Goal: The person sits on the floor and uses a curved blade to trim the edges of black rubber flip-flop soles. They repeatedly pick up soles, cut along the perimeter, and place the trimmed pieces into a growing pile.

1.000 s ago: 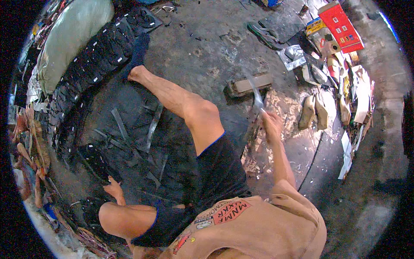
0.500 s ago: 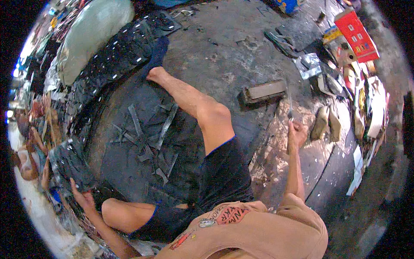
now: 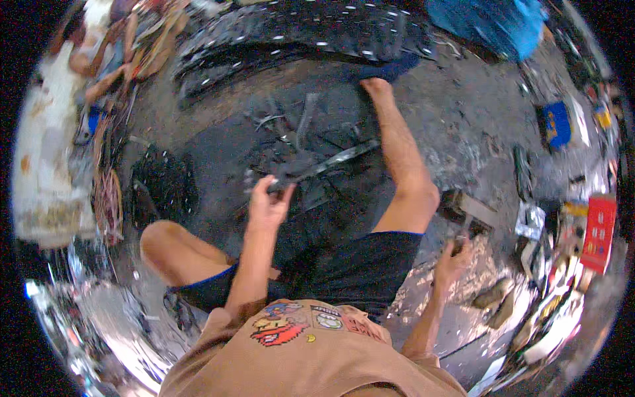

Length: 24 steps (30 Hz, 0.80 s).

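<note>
Black rubber strip (image 3: 324,165) now lifted off the floor pile, pinched in left hand (image 3: 268,205) | right hand (image 3: 453,258) closed on a small tool, moved nearer the wooden block (image 3: 466,208) | cutting looks next.

A red box (image 3: 598,233), flat and oblong with small pale print on its face, lies on the floor at the far right edge. Just left of it sits a yellowish pack (image 3: 573,225), partly hidden among clutter. Left again, a silvery foil packet (image 3: 530,221) lies crumpled. Farther off, up the right side, a blue square pack (image 3: 554,126) with a yellow mark lies flat, well apart from the red box. Other wrappers below are too blurred to tell.
</note>
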Tool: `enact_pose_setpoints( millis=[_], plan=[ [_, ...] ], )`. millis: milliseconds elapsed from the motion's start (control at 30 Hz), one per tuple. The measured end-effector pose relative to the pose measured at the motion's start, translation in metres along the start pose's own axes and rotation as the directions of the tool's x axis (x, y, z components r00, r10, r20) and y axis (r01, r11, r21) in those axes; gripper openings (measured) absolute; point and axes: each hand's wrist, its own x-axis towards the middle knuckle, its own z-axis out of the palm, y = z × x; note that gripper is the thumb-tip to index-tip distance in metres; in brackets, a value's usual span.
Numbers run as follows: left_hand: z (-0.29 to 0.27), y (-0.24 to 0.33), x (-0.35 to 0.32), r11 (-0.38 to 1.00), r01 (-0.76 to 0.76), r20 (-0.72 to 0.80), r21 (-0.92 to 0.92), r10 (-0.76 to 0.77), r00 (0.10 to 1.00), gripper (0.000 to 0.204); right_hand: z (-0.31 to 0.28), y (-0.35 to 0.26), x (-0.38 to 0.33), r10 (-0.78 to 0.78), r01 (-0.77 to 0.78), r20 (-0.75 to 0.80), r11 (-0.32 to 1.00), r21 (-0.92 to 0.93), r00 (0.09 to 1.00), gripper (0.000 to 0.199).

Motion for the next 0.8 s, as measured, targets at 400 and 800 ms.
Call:
enact_pose_setpoints(
  millis=[400,800],
  plan=[
    [0.013,0.006,-0.026,0.969,0.048,-0.213,0.240,0.005,0.977,0.028,-0.016,-0.250,-0.052,-0.336,-0.143,0.842,0.892,0.428,0.423,0.031],
    [0.018,0.002,-0.029,0.984,0.137,-0.212,0.111,-0.111,0.971,0.025,0.059,-0.277,-0.083,-0.259,0.297,0.872,0.945,0.140,0.416,0.067]
  ],
)
